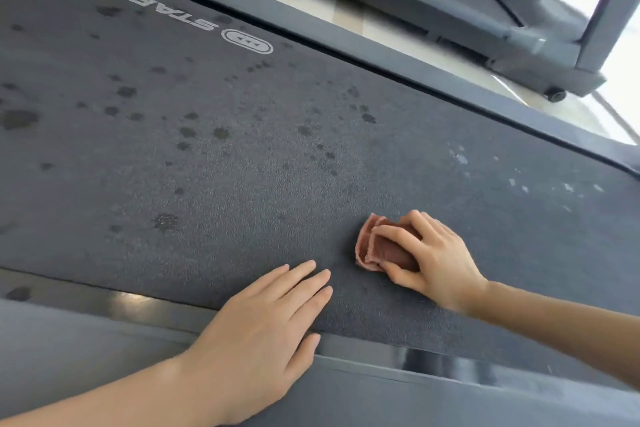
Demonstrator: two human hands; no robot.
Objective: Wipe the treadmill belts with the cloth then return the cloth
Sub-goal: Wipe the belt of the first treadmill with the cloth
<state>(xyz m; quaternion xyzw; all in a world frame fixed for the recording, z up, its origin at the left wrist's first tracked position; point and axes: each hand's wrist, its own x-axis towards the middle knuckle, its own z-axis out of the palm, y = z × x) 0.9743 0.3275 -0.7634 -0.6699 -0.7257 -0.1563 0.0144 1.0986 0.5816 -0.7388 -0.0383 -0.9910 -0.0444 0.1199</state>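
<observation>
- the right hand (429,253) has its grip pinching the folded cloth (381,250): the fingers are curled over the top and the thumb is at the edge that faces the rail. it presses the cloth on the belt (242,184), a little way in from the near side rail (104,340).
- the left hand (263,326) lies flat, with fingers straight and close together, holding nothing. its palm covers the inner edge of that rail and its fingertips are on the belt.
- to wipe well, i think the cloth should lie more flat under the palm, because a bunched cloth touches only a narrow strip.
- the dark wet spots (187,132) are mostly farther from the rail than the cloth, so long strokes away from the rail and back, each overlapping the last, seem best.
- the pale flecks (460,158), also farther from the rail, may need firmer pressure.
- it is safer, i judge, to lean on the rail itself, as a belt could slip under weight.
- the second treadmill (450,0), well beyond the rail, has a belt to wipe also.
</observation>
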